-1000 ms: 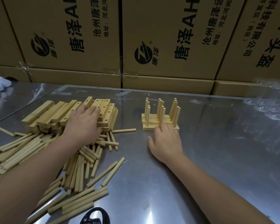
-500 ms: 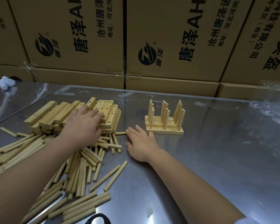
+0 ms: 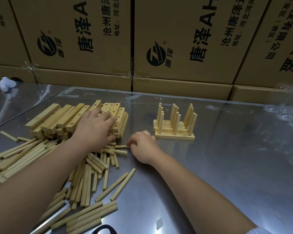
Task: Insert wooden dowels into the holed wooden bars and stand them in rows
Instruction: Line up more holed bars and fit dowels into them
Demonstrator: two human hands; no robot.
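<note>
Head view: right grip [image 3: 142,146] is seen shifted left since a second ago, off the finished set of pale wooden bars with upright dowels [image 3: 174,127], which is left standing alone on the shiny metal bench [image 3: 227,166]. A next piece is judged begun. Right grip is curled, and one short pale round wooden dowel [image 3: 121,146] is pinched by its end at the edge of the loose dowel pile [image 3: 85,179]. Left grip [image 3: 95,129] is kept flat, fingers extended, on the stack of pale holed wooden bars [image 3: 57,119]; no bar is seen clasped.
</note>
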